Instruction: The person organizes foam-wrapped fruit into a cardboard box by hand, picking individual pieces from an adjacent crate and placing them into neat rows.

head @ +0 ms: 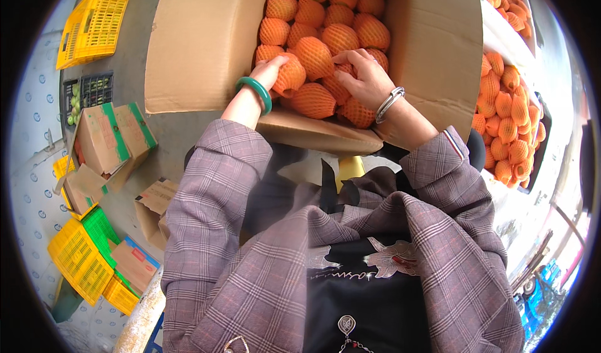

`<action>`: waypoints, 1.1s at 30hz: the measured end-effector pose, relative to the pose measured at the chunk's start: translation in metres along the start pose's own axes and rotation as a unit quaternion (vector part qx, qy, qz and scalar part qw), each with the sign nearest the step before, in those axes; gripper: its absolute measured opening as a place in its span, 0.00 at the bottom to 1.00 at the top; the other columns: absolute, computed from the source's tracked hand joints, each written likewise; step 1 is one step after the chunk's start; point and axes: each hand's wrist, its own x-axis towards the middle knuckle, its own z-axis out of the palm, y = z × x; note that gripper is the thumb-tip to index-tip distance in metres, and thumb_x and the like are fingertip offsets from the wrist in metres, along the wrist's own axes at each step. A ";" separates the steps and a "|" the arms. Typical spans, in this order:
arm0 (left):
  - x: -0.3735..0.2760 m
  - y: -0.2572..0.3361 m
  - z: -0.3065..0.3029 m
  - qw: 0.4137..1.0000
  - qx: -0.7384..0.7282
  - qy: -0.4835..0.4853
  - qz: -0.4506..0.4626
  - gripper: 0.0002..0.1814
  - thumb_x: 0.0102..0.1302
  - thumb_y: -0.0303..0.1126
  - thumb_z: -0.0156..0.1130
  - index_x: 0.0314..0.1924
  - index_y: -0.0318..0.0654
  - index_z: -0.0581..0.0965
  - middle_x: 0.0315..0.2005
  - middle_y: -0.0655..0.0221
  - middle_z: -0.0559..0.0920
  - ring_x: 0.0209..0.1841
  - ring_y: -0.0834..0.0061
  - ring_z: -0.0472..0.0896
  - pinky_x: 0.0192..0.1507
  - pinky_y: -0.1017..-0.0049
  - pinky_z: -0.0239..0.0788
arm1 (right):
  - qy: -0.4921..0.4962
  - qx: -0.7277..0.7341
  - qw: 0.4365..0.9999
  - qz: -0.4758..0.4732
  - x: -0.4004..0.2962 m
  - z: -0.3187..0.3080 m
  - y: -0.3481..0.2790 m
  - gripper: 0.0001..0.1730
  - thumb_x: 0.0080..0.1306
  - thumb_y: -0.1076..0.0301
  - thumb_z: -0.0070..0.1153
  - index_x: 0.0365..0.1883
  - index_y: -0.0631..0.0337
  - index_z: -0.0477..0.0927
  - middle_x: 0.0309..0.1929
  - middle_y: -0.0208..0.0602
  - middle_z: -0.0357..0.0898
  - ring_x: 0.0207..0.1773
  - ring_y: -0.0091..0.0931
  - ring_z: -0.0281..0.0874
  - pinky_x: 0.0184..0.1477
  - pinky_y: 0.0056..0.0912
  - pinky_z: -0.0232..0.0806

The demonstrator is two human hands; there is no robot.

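Before me stands an uncovered cardboard box [432, 57] with its flaps spread outward. Rows of round fruit [310, 12] in orange foam nets lie inside it. My left hand [268, 73], below a green bangle, grips a netted fruit [288, 74] near the box's front left. Beside that one, a larger netted fruit [313, 57] rests on top of the others. My right hand [364, 78], with silver bangles at the wrist, has its fingers curled over another netted fruit [335, 88] at the front right; its grip there is partly hidden.
At the right, crates hold more netted fruit [509, 118]. A yellow crate [94, 29], a black crate of green fruit [96, 90] and several cardboard boxes [101, 139] stand on the floor at left. Lower left are stacked yellow crates [80, 259] and a green crate [101, 231].
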 end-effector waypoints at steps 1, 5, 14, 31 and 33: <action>0.009 -0.006 -0.007 1.000 0.007 0.012 0.016 0.21 0.70 0.41 0.57 0.57 0.36 0.74 0.51 0.63 0.81 0.53 0.67 0.80 0.54 0.64 0.74 | -0.001 0.005 1.000 -0.004 -0.002 0.001 -0.001 0.19 0.64 0.64 0.56 0.52 0.63 0.77 0.49 0.45 0.76 0.53 0.39 0.73 0.56 0.37 0.66; 0.017 -0.014 -0.010 0.998 0.044 0.015 0.037 0.25 0.69 0.42 0.58 0.59 0.33 0.72 0.53 0.63 0.80 0.56 0.68 0.78 0.58 0.68 0.71 | -0.006 0.020 1.000 0.006 -0.006 0.000 0.001 0.20 0.64 0.64 0.57 0.52 0.63 0.77 0.49 0.46 0.76 0.53 0.39 0.73 0.56 0.37 0.66; -0.035 0.012 0.011 0.965 0.229 0.077 0.106 0.47 0.55 0.45 0.74 0.66 0.27 0.61 0.57 0.54 0.75 0.59 0.68 0.74 0.62 0.69 0.66 | -0.002 -0.007 1.000 -0.014 -0.010 -0.004 0.000 0.20 0.63 0.64 0.57 0.52 0.63 0.77 0.49 0.48 0.76 0.54 0.41 0.73 0.57 0.37 0.67; -0.127 0.050 0.011 0.917 -0.125 -0.331 0.183 0.35 0.65 0.29 0.48 0.72 0.33 0.56 0.66 0.60 0.68 0.69 0.66 0.65 0.71 0.63 0.55 | -0.092 0.574 0.805 0.122 -0.016 0.013 -0.055 0.40 0.59 0.62 0.70 0.62 0.65 0.61 0.57 0.41 0.72 0.58 0.31 0.73 0.57 0.35 0.71; -0.125 0.050 0.007 0.931 -0.060 -0.302 0.195 0.33 0.68 0.33 0.50 0.72 0.33 0.56 0.65 0.61 0.68 0.68 0.69 0.66 0.69 0.65 0.58 | -0.023 0.486 0.867 0.106 -0.013 0.028 -0.044 0.41 0.58 0.62 0.72 0.63 0.65 0.61 0.58 0.43 0.71 0.57 0.31 0.74 0.56 0.36 0.71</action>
